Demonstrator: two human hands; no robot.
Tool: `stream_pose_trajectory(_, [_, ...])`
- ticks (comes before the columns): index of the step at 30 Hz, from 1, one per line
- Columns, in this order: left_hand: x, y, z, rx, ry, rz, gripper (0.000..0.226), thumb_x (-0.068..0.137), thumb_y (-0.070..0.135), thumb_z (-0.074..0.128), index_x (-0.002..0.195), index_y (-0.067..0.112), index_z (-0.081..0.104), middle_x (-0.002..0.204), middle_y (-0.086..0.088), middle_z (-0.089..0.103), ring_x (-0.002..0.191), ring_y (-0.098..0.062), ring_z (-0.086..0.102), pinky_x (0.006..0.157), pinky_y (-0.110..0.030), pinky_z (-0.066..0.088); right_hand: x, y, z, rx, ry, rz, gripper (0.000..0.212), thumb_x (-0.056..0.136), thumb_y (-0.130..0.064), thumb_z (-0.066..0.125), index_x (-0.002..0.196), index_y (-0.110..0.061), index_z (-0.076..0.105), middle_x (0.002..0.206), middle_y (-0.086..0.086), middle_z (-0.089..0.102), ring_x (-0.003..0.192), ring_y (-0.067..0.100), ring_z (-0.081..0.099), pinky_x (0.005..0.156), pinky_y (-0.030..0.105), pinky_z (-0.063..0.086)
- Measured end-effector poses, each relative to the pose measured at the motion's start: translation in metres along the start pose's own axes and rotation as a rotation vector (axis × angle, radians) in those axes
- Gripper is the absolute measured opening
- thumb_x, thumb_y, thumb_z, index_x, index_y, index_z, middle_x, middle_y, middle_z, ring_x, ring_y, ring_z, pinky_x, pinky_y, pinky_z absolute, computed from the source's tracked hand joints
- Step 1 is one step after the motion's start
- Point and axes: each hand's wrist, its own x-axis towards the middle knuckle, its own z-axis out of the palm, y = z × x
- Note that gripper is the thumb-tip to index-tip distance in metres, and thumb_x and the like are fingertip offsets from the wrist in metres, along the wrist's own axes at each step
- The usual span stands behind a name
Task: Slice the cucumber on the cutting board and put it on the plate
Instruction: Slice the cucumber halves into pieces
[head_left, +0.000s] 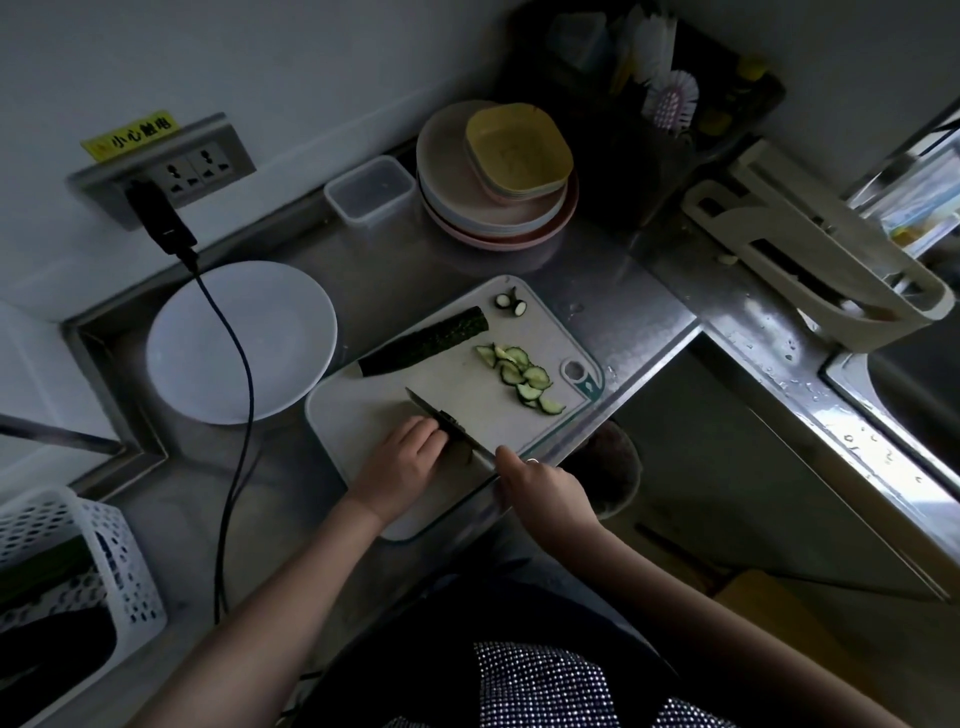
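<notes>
Cucumber piece (451, 420), small and dark, lies on the cutting board (384, 415) under the knife (447, 423), pinned by the curled fingers of the left hand (402, 460). Right hand (540, 480) grips the knife's handle. The long uncut cucumber (423, 342) lies diagonally behind, nearer the white plate (241, 340); slices (522, 376) lie to the right.

dim kitchen: pale wall (322, 57) with a socket panel (171, 169) (yellow label above), steel surface (670, 312) glinting at right.

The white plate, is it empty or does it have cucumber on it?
Empty. The white plate is bare; the cucumber slices lie on the cutting board.
</notes>
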Motion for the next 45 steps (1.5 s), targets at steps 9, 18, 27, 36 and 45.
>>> stream_pose_trajectory(9, [-0.002, -0.001, -0.001, 0.003, -0.071, 0.026, 0.025, 0.082, 0.008, 0.048, 0.093, 0.0, 0.069, 0.094, -0.016, 0.064, 0.097, -0.026, 0.049, 0.078, -0.038, 0.053, 0.003, 0.009, -0.007, 0.072, 0.058, 0.095, 0.008, 0.098, -0.022, 0.041, 0.103, -0.017, 0.04, 0.084, 0.007, 0.061, 0.073, 0.032, 0.062, 0.054, 0.037, 0.044])
stream_pose_trajectory(18, [0.007, 0.019, 0.008, -0.016, -0.386, 0.176, 0.049, 0.086, 0.036, 0.041, 0.118, 0.008, 0.065, 0.118, -0.007, 0.065, 0.11, -0.023, 0.058, 0.098, -0.035, 0.04, 0.003, 0.033, -0.015, 0.234, 0.198, 0.225, 0.012, 0.098, -0.028, 0.041, 0.097, -0.017, 0.043, 0.075, 0.007, 0.06, 0.065, 0.029, 0.06, 0.054, 0.046, 0.051])
stream_pose_trajectory(27, [0.04, 0.015, 0.004, 0.041, -0.358, 0.147, 0.041, 0.058, 0.001, 0.067, 0.099, 0.005, 0.07, 0.098, -0.009, 0.067, 0.089, -0.026, 0.066, 0.068, -0.032, 0.055, -0.003, 0.043, -0.015, 0.271, 0.257, 0.256, 0.012, 0.1, -0.03, 0.039, 0.103, -0.019, 0.044, 0.07, 0.004, 0.06, 0.055, 0.022, 0.058, 0.051, 0.045, 0.051])
stream_pose_trajectory(36, [0.059, 0.021, 0.003, -0.144, -0.513, -0.285, 0.022, 0.089, 0.019, 0.058, 0.109, 0.009, 0.058, 0.11, -0.006, 0.055, 0.104, -0.024, 0.052, 0.085, -0.034, 0.043, -0.001, 0.047, -0.014, 0.246, 0.276, 0.248, 0.013, 0.1, -0.03, 0.039, 0.099, -0.019, 0.044, 0.067, 0.001, 0.058, 0.054, 0.021, 0.058, 0.051, 0.045, 0.052])
stream_pose_trajectory(45, [0.104, 0.032, -0.009, -0.548, -0.147, -0.689, 0.021, 0.088, 0.017, 0.065, 0.105, 0.006, 0.068, 0.095, -0.004, 0.069, 0.082, -0.011, 0.061, 0.067, -0.012, 0.043, -0.009, 0.05, -0.025, -0.027, 0.277, 0.315, 0.029, 0.099, -0.035, 0.04, 0.125, -0.023, 0.041, 0.114, 0.001, 0.063, 0.091, 0.027, 0.064, 0.062, 0.037, 0.052])
